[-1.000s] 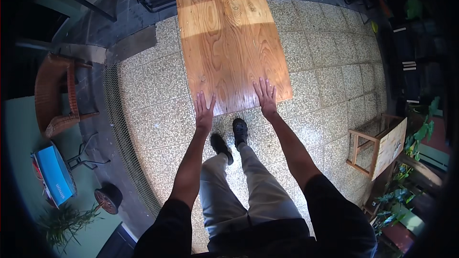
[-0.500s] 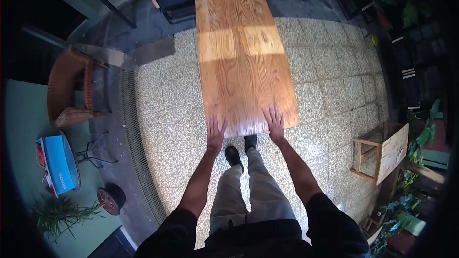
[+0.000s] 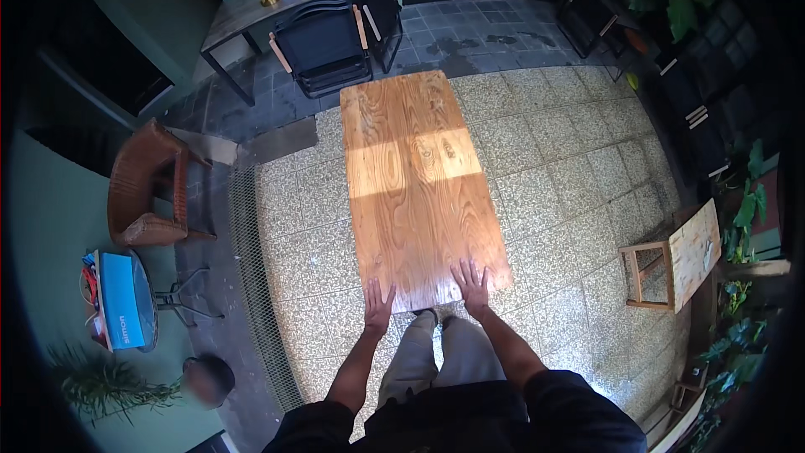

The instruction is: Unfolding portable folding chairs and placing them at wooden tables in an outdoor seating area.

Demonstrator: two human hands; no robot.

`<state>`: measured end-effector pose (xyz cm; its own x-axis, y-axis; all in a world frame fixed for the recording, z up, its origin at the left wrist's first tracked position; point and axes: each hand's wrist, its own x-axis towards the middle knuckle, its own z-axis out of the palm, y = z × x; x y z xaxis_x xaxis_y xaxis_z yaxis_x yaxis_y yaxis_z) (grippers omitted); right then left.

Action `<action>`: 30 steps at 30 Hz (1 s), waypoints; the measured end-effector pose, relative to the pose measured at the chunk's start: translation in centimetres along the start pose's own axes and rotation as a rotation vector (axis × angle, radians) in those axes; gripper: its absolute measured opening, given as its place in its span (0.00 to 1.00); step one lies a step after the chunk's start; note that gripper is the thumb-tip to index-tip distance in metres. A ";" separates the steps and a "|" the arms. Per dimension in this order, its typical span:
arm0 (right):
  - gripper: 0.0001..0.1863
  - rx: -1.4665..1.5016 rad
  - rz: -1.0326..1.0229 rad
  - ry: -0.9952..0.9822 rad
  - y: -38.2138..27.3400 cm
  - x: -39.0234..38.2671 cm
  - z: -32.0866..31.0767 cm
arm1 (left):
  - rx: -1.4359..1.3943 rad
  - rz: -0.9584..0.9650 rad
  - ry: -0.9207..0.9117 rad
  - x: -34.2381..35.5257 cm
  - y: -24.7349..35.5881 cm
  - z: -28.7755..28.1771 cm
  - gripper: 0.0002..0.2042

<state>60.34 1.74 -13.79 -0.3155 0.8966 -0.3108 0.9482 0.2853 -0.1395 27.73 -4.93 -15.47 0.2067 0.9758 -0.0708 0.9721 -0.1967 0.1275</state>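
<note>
A long wooden table (image 3: 419,222) with rounded corners and strong grain stretches away in front of me. My left hand (image 3: 379,306) rests on its near left corner, fingers spread and pointing away from me. At the near right side my right hand (image 3: 472,287) lies flat on the top, its fingers apart too. Neither hand holds anything. A bright band of light crosses the tabletop beyond its middle. Below the near edge, part of a dark shoe (image 3: 426,315) shows.
Left are a brown armchair (image 3: 142,180), a round side table bearing a blue box (image 3: 123,298), and a metal grating (image 3: 251,260). Folding chairs (image 3: 319,42) and a dark table (image 3: 243,13) stand behind. A small wooden table (image 3: 692,260) is right, beside plants.
The view has tilted up, bringing the far table and doors into sight. The wooden table and both hands appear lower in the picture. Both hands remain on the tabletop; less of my shoes shows.
</note>
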 end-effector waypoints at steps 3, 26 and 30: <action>0.60 -0.185 -0.046 0.129 0.1 -3.3 1.8 | 0.001 0.008 -0.021 -3.2 0.5 -1.0 0.38; 0.61 0.090 -0.006 -0.172 -10.6 -30.5 5.2 | -0.143 -0.073 -0.146 -34.5 5.5 -0.9 0.47; 0.63 0.030 -0.011 -0.101 -13.0 -35.6 8.4 | -0.136 -0.048 -0.120 -41.1 5.3 0.7 0.46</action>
<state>58.88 -36.72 -8.86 -0.3293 0.8545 -0.4018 0.9437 0.2833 -0.1709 24.50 -46.12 -12.55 0.1802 0.9638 -0.1963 0.9589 -0.1276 0.2536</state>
